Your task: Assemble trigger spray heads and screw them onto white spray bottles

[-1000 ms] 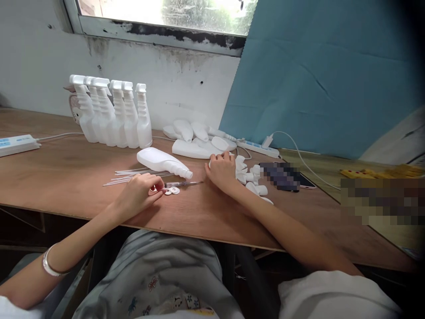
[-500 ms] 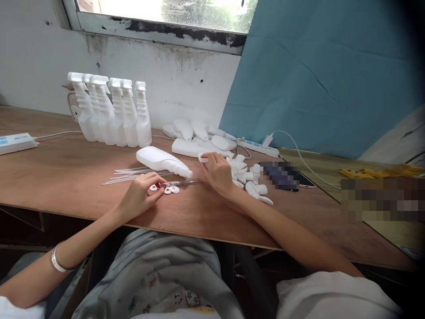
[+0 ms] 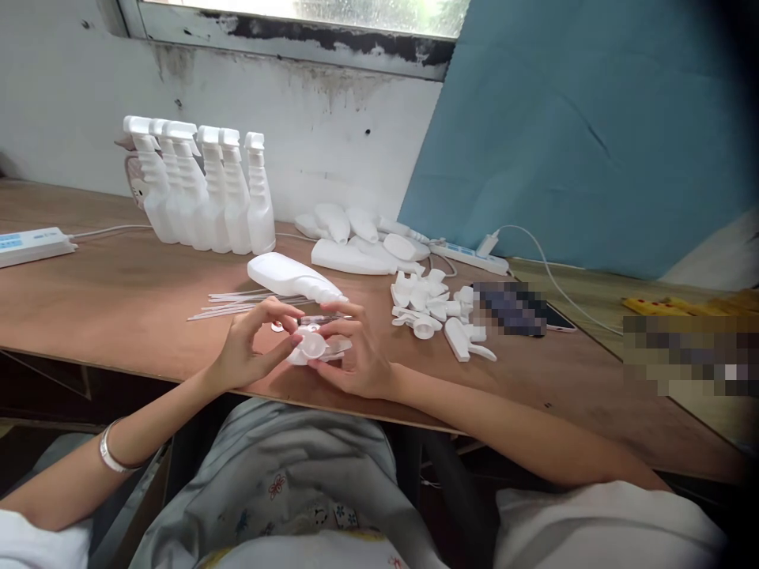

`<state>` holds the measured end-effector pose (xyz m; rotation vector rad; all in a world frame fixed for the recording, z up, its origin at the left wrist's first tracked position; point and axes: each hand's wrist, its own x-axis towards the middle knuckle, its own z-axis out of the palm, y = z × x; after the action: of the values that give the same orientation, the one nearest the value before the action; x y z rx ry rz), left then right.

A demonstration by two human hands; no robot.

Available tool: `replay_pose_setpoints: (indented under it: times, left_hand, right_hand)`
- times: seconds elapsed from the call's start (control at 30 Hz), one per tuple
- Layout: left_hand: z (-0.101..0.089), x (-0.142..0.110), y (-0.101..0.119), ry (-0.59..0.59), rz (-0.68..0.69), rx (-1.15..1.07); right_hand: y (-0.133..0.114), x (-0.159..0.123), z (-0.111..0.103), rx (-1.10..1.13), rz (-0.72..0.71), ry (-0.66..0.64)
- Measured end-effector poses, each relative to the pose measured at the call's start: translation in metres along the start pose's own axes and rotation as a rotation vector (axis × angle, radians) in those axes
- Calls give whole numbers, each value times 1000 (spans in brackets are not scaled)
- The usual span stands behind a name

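A white spray trigger head (image 3: 312, 345) is held between both hands near the table's front edge, its round collar facing me. My left hand (image 3: 246, 344) pinches the collar side with thumb and fingers. From the right, my right hand (image 3: 364, 359) grips the lever side. A thin shiny metal tool (image 3: 320, 319), seemingly tweezers, lies across the top between my fingers; its ends are hidden. One small white ring washer (image 3: 277, 325) shows beside my left fingers. Just behind my hands lies a white bottle (image 3: 290, 274) on its side, neck toward the right, with thin white tubes (image 3: 219, 308) beside it.
Several assembled spray bottles (image 3: 207, 190) stand in a row at the back left. Loose bottles (image 3: 356, 253) lie by the wall. Right of my hands is a pile of trigger heads (image 3: 424, 296), then a phone (image 3: 560, 319). Power strips (image 3: 35, 246) sit left and back right.
My right hand has come left from the trigger-head pile with a trigger head. Both hands are now together on it, over the washers. The camera view has shifted slightly.
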<state>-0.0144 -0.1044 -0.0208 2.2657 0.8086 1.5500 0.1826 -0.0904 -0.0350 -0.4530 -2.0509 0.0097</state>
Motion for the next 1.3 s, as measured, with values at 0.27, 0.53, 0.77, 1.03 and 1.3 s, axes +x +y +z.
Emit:
replay_pose_setpoints:
  times: [0.27, 0.53, 0.77, 1.03, 1.3]
  left_hand:
    - [-1, 3, 1, -117, 26, -24]
    - [2, 7, 5, -157, 79, 83]
    - [0, 8, 6, -197, 140, 164]
    - [-9, 6, -1, -257, 330, 198]
    - [-10, 3, -6, -241, 408, 288]
  right_hand:
    - [1, 4, 2, 197, 33, -132]
    - [0, 5, 1, 151, -67, -143]
    - [1, 5, 2, 146, -124, -174]
    - [5, 4, 1, 159, -143, -226]
    - [6, 2, 1, 142, -113, -260]
